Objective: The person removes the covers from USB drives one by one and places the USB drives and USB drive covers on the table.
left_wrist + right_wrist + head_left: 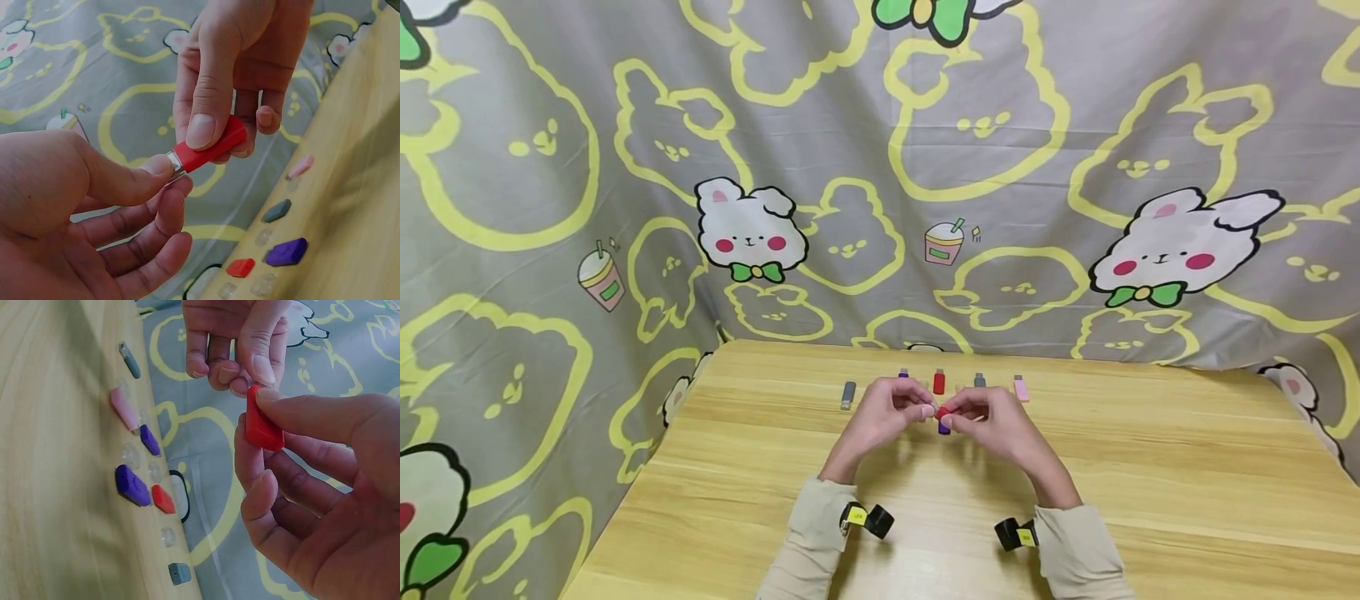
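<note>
Both hands meet over the table on one red USB flash drive [219, 144], which is lifted up. My right hand [1006, 427] pinches its red body between thumb and fingers. The thumb and index finger of my left hand [880, 415] pinch the silver connector end, partly hiding it. Just below the hands in the head view lies a purple USB flash drive [944, 427]. Behind them stand a second red flash drive [939, 382] and a grey flash drive [980, 380], with another purple flash drive [150, 440] partly hidden by the left hand in the head view.
A grey flash drive [848, 395] lies at the row's left and a pink one [1021, 388] at its right. Small clear pieces [263, 236] sit among the drives. A patterned curtain [850, 167] hangs along the table's [1187, 467] back and left edges.
</note>
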The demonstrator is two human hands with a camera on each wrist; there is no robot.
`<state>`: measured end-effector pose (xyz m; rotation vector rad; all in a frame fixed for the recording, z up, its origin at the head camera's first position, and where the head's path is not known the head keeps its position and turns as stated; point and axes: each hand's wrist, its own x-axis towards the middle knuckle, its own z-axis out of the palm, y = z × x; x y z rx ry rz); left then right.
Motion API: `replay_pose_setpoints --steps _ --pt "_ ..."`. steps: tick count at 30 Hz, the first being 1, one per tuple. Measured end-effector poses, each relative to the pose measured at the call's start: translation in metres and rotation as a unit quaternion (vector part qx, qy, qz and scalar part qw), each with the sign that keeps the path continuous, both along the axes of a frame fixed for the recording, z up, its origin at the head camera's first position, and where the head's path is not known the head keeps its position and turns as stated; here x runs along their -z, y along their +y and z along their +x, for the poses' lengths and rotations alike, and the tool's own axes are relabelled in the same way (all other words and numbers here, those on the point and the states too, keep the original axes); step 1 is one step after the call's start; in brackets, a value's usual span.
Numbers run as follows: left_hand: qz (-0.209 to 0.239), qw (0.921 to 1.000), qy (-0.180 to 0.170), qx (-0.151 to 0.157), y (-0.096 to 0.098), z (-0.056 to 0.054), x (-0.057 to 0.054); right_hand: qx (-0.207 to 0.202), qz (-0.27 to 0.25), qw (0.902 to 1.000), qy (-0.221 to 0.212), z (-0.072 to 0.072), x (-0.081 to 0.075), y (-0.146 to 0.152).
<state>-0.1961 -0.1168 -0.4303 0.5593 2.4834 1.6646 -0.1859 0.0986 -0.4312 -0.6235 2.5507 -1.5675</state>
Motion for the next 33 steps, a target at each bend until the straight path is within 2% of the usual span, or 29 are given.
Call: replay_pose_setpoints --steps 5,15,26,33 --pt "0.0 0.9999 -0.005 -0.01 0.001 0.001 -0.003 0.003 -0.001 1.0 0.008 0.001 -0.004 0.001" --pt "-0.008 0.9999 -0.003 -0.013 0.003 0.002 -0.005 0.008 -0.001 1.0 -0.005 0.003 -0.005 0.003" --pt "-0.008 0.9994 -0.012 -0.032 0.007 0.003 -0.007 0.011 0.004 0.9999 -0.007 0.004 -0.009 0.004" --pt "0.002 0.9998 -0.01 -0.02 0.007 0.001 -0.007 0.013 0.015 0.9998 0.001 0.004 -0.012 0.009"
